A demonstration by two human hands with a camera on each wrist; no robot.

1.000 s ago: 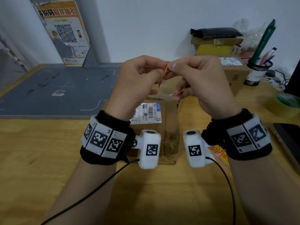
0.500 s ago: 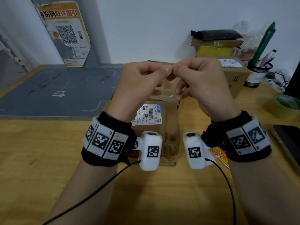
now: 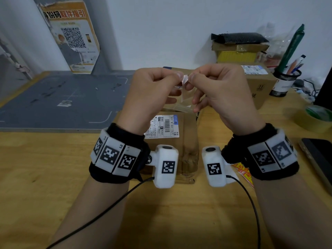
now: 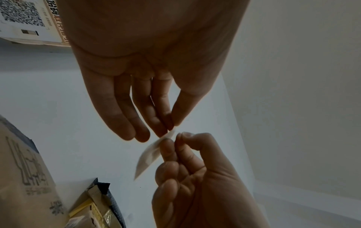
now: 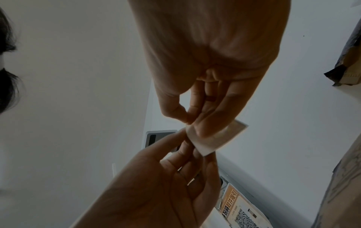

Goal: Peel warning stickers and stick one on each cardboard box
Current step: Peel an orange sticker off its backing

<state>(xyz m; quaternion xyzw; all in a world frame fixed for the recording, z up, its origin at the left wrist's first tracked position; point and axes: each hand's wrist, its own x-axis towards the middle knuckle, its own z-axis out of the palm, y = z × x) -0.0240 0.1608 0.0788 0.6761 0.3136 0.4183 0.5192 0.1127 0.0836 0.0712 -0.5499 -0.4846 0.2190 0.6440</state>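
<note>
**Both hands pinch one sticker above the box**

Wooden tabletop point(image 3: 45, 177) lies below the raised hands. Left hand point(image 3: 152, 92) and right hand point(image 3: 221, 94) meet fingertip to fingertip, each nipping the top edge of a small pale sticker point(image 3: 185, 80) between thumb and forefinger, the other fingers loosely curled. Its lower part hangs beneath the pinch. Directly under the grip sits a cardboard box point(image 3: 188, 141) bearing a shipping label point(image 3: 162, 126); a second box point(image 3: 260, 87) stands beyond the right hand

Sticker point(image 3: 185, 80) between hands, above box point(image 3: 172, 141) on table point(image 3: 45, 168).
</note>
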